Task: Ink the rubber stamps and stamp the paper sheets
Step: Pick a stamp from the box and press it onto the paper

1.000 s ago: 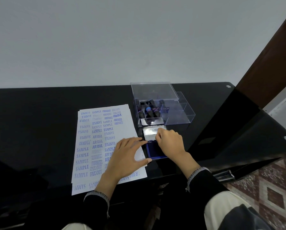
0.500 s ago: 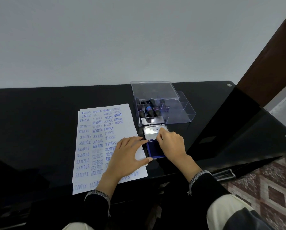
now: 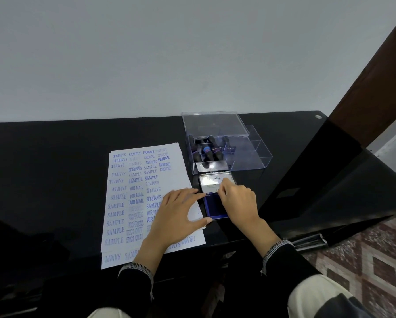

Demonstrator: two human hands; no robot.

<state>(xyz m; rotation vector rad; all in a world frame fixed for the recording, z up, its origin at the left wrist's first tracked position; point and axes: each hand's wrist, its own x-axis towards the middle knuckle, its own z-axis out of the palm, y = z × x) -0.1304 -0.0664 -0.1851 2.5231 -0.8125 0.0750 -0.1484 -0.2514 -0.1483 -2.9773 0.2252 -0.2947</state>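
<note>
Compared with one second ago, the metal lid (image 3: 212, 182) of the ink pad (image 3: 213, 208) now lies further open, tilted back toward the clear box, and more of the blue pad surface shows; the right hand (image 3: 238, 204) has gone with it a little away from the person. The left hand (image 3: 177, 218) stays almost in the same place.

The right hand's fingers are curled, and the fingertips pinch the near edge of the silver lid, which is rectangular with rounded corners and has a printed label. The left hand lies with fingers spread and nearly straight: the fingertips reach the far left corner of the pad case, the thumb touches its near left corner, and the palm rests over the paper sheets (image 3: 132, 198).

The sheets are white, thin and stacked with a small offset, covered with blue printed words such as SAMPLE, AIR MAIL and FRAGILE. They lie flat on the glossy black table (image 3: 54, 161), just left of the ink pad.

The rubber stamps (image 3: 206, 151) with dark rounded handles lie together in the left compartment of a transparent plastic box (image 3: 249, 157), directly behind the pad. Its clear lid (image 3: 213, 123) rests on the far part of the box. Both wrists show dark sleeves with grey knitted cuffs.
</note>
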